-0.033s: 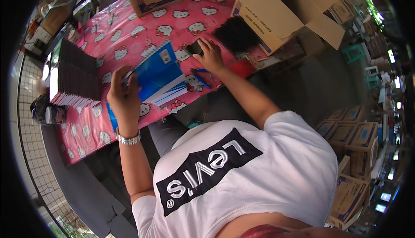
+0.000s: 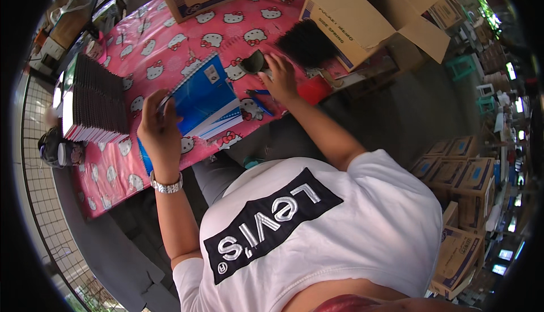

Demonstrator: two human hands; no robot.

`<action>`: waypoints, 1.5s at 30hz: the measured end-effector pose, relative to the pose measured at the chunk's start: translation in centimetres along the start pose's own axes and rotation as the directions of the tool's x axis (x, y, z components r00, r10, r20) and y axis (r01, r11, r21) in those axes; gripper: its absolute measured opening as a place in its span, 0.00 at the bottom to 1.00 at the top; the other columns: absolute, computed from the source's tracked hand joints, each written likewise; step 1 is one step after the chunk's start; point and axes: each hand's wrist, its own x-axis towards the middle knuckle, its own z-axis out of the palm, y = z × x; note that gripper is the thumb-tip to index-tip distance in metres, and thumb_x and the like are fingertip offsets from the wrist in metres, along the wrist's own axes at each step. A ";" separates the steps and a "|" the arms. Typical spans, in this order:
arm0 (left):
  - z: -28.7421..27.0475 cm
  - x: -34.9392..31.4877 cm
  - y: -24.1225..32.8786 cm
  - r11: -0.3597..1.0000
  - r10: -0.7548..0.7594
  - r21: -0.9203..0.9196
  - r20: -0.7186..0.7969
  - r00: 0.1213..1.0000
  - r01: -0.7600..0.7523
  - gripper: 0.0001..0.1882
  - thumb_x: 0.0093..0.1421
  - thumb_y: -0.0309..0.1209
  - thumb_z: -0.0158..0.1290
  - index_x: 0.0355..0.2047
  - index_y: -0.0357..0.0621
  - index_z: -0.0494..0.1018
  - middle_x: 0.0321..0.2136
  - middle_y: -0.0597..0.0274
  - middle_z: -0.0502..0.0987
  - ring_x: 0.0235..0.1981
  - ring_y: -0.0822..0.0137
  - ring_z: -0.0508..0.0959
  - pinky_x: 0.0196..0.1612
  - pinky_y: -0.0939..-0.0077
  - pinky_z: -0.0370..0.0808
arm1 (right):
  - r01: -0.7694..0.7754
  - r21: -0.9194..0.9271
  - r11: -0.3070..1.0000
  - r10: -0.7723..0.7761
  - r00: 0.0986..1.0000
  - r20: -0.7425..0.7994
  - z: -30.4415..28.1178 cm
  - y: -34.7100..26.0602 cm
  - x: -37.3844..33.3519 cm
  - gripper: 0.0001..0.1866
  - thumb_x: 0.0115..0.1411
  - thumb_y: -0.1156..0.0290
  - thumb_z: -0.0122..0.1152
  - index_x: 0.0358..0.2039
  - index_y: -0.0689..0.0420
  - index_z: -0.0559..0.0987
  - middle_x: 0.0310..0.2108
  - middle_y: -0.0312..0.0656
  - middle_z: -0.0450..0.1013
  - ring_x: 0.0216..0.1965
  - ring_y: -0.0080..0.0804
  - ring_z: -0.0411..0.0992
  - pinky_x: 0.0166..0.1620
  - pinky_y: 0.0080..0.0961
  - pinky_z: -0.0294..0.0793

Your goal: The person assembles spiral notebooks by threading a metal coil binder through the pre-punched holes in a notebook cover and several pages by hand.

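Blue spiral notebooks (image 2: pixel 207 94): lying fanned on the pink cartoon-print tablecloth (image 2: pixel 192 33), staying in place.
Left hand (image 2: pixel 158 122): curving its fingers at the notebooks' eight o'clock edge; whether it is pinching anything, I cannot tell.
Right hand (image 2: pixel 280 79): spreading loosely, easing toward four o'clock, uncovering more of the dark bowl (image 2: pixel 253 62).
Dark bowl: sitting at the notebooks' two o'clock.
Bowl-side change: probably meaning the right hand is coming free.
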 end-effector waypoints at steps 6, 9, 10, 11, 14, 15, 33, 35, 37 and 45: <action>0.4 0.8 -1.8 0.996 -0.035 0.083 -0.013 0.999 0.036 0.11 0.66 0.28 0.55 0.47 0.39 0.74 0.32 0.64 0.79 0.24 0.79 0.77 0.25 0.84 0.72 | 0.001 -0.404 0.915 0.109 0.962 0.251 -9.2 5.8 -10.8 0.32 0.62 0.52 0.58 0.60 0.60 0.70 0.63 0.49 0.64 0.66 0.49 0.58 0.67 0.49 0.54; 1.0 1.0 -0.7 0.995 0.041 0.090 -0.061 0.997 -0.035 0.10 0.66 0.28 0.56 0.45 0.39 0.75 0.28 0.65 0.79 0.21 0.80 0.74 0.22 0.85 0.69 | 0.113 -0.252 0.961 -0.006 0.921 0.390 -10.9 8.9 -10.9 0.32 0.63 0.52 0.56 0.61 0.60 0.69 0.66 0.48 0.61 0.69 0.47 0.54 0.70 0.50 0.48; 1.3 0.9 -0.9 0.997 0.054 0.062 -0.084 0.995 -0.049 0.10 0.66 0.29 0.56 0.45 0.39 0.75 0.27 0.65 0.79 0.20 0.81 0.74 0.22 0.85 0.68 | 0.214 -0.283 0.935 -0.084 0.909 0.409 -11.2 9.5 -11.1 0.30 0.63 0.55 0.57 0.60 0.61 0.70 0.63 0.48 0.65 0.66 0.45 0.60 0.69 0.49 0.53; 1.4 1.1 -1.1 0.997 0.070 0.034 -0.109 0.992 -0.066 0.10 0.66 0.30 0.56 0.45 0.39 0.75 0.27 0.65 0.78 0.20 0.81 0.73 0.21 0.85 0.68 | 0.247 -0.263 0.933 -0.112 0.890 0.441 -11.5 10.1 -11.1 0.29 0.63 0.57 0.57 0.59 0.62 0.71 0.61 0.48 0.67 0.65 0.45 0.62 0.68 0.48 0.56; 0.7 1.5 -1.5 0.991 0.041 0.127 -0.015 0.999 -0.039 0.12 0.67 0.32 0.55 0.46 0.39 0.73 0.29 0.64 0.77 0.21 0.80 0.77 0.25 0.85 0.71 | 0.270 -0.273 0.923 -0.167 0.923 0.346 -13.0 11.6 -10.5 0.25 0.62 0.63 0.57 0.57 0.62 0.72 0.55 0.49 0.73 0.59 0.44 0.70 0.65 0.45 0.63; 0.4 1.4 -2.0 0.992 -0.005 0.126 -0.001 1.000 0.005 0.12 0.67 0.32 0.54 0.46 0.39 0.72 0.31 0.64 0.77 0.21 0.80 0.76 0.25 0.86 0.71 | 0.219 -0.317 0.923 -0.169 0.970 0.177 -14.0 11.3 -9.4 0.24 0.61 0.65 0.57 0.56 0.62 0.73 0.53 0.49 0.74 0.57 0.44 0.72 0.64 0.44 0.65; 0.8 1.0 -0.7 0.997 -0.033 -0.072 -0.076 0.997 0.028 0.12 0.63 0.25 0.58 0.46 0.39 0.73 0.35 0.60 0.79 0.22 0.79 0.74 0.22 0.83 0.74 | 0.146 -0.101 0.984 -0.107 0.943 0.314 -3.5 -1.4 -7.1 0.36 0.55 0.49 0.64 0.59 0.57 0.70 0.58 0.49 0.67 0.58 0.48 0.65 0.59 0.51 0.63; 0.8 1.0 -0.3 0.999 0.023 -0.044 -0.057 0.998 -0.026 0.12 0.64 0.23 0.56 0.48 0.39 0.72 0.26 0.66 0.75 0.22 0.82 0.72 0.24 0.85 0.75 | 0.165 -0.115 0.980 -0.124 0.945 0.304 -2.2 -1.9 -7.0 0.37 0.53 0.50 0.66 0.59 0.58 0.70 0.57 0.50 0.67 0.57 0.48 0.67 0.59 0.48 0.64; 0.2 1.2 -0.5 0.997 -0.014 -0.073 0.033 0.999 0.017 0.10 0.64 0.22 0.55 0.46 0.38 0.73 0.25 0.67 0.74 0.22 0.82 0.73 0.23 0.84 0.74 | 0.130 -0.074 0.989 -0.096 0.928 0.359 -2.2 -1.5 -6.4 0.37 0.53 0.52 0.68 0.59 0.59 0.70 0.56 0.50 0.67 0.56 0.48 0.68 0.59 0.45 0.66; 0.3 0.9 -1.4 0.992 -0.056 -0.114 0.029 0.998 0.059 0.10 0.63 0.24 0.57 0.44 0.35 0.77 0.32 0.65 0.79 0.27 0.82 0.75 0.27 0.86 0.76 | 0.034 0.597 0.802 0.013 0.997 -0.074 -12.2 -11.7 1.5 0.31 0.54 0.63 0.69 0.56 0.62 0.73 0.51 0.48 0.72 0.55 0.45 0.70 0.58 0.39 0.69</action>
